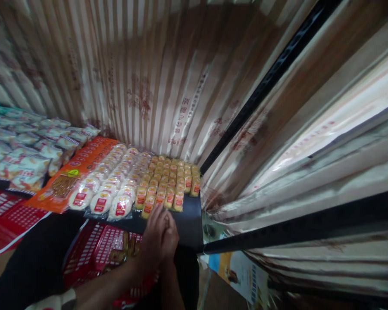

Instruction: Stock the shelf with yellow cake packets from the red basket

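My left hand [151, 232] and my right hand [170, 237] are together at the front edge of a dark shelf [189, 224]. Their fingers are curled in against each other; whatever lies between them is hidden. Just beyond them, small wrapped yellow cakes [160, 197] with red labels stand in several rows. To their left are rows of round white wrapped cakes [101, 201], also with red labels. Below my forearms sits a red plastic basket [80, 254], with several small brownish-yellow wrapped packs [126, 246] in it, partly covered by my left arm.
Orange snack bags [67, 181] and white puffy bags [22, 168] line the shelf further left. Another red basket [9, 215] is at the left edge. Pleated printed sheeting [142, 86] hangs behind; black metal bars [261, 90] frame the right side.
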{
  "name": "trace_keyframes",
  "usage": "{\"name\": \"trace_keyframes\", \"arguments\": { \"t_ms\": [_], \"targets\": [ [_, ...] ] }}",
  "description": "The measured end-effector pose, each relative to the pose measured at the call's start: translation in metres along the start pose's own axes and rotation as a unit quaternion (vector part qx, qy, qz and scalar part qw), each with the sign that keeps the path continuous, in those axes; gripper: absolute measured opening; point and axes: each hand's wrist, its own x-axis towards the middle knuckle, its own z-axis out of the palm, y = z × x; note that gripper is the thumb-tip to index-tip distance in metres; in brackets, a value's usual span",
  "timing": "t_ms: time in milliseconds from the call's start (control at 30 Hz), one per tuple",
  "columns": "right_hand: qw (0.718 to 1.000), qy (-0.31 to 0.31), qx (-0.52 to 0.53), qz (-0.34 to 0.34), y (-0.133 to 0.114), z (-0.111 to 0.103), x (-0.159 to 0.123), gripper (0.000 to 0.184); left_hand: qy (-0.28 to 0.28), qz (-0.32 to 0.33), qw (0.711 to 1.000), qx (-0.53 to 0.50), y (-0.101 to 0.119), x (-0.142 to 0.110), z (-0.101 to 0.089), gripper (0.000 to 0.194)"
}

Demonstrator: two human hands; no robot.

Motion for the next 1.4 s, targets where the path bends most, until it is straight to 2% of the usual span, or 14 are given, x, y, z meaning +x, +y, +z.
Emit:
{"name": "trace_keyframes", "arguments": {
  "t_ms": [100,200,333,500,600,833,1033,1167,1300,1400],
  "targets": [
    [0.999,0.013,0.009,-0.031,-0.001,0.004,-0.007,0.035,0.048,-0.045,0.998,0.023,-0.021,0.003,-0.012,0.044],
    [0.998,0.018,0.006,-0.063,-0.001,0.011,-0.011,0.033,0.074,-0.072,0.994,0.044,-0.032,0.010,-0.015,0.043],
    [0.995,-0.011,-0.006,-0.095,0.004,0.016,-0.010,0.032,0.054,-0.071,0.994,0.061,-0.036,0.013,-0.015,0.043],
    [0.996,0.002,-0.002,-0.093,0.007,0.017,-0.010,0.033,0.039,-0.078,0.994,0.069,-0.038,0.008,-0.013,0.047],
    [0.996,-0.021,0.015,-0.088,0.005,0.017,-0.009,0.034,0.040,-0.096,0.993,0.060,-0.039,0.006,-0.011,0.048],
    [0.996,-0.064,0.051,-0.033,-0.008,0.011,-0.004,0.035,0.051,-0.153,0.987,0.001,-0.028,-0.003,-0.014,0.051],
    [0.999,-0.007,0.043,-0.010,-0.017,0.008,-0.002,0.031,0.057,-0.188,0.979,-0.051,-0.007,-0.005,-0.022,0.052],
    [0.999,0.015,0.038,-0.014,-0.017,0.008,0.000,0.031,0.060,-0.201,0.975,-0.067,-0.002,-0.002,-0.023,0.051],
    [0.998,0.038,0.036,-0.022,-0.014,0.007,-0.001,0.030,0.053,-0.188,0.978,-0.077,0.001,0.001,-0.021,0.051],
    [0.996,0.070,0.049,0.000,-0.012,0.006,-0.003,0.031,0.056,-0.167,0.980,-0.091,0.007,0.004,-0.017,0.046]
  ]
}}
